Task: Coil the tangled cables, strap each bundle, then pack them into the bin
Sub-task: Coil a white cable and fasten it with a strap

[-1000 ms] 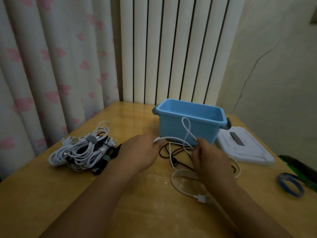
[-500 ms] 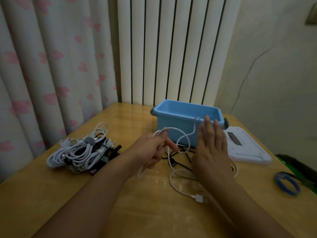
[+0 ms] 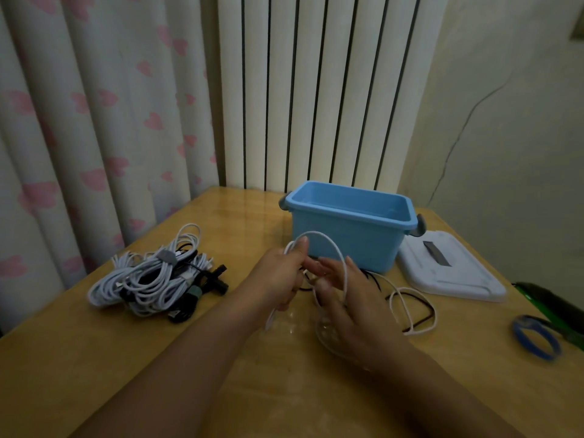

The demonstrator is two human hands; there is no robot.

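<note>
Wooden table [image 3: 79, 358] beneath both hands: the left hand [image 3: 278, 279] pinches a white cable [image 3: 331, 248] that arches over the right hand [image 3: 354, 308], whose fingers are spread (loosely). At one o'clock stands the blue bin [image 3: 347, 245]; at nine o'clock lies the cable pile [image 3: 151, 279].

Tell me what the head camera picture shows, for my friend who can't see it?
Two hands wind a thin white cable into a loop above a wooden table: left hand pinching it, right hand guiding. Behind stands an empty blue plastic bin; a tangled cable pile lies left.
</note>
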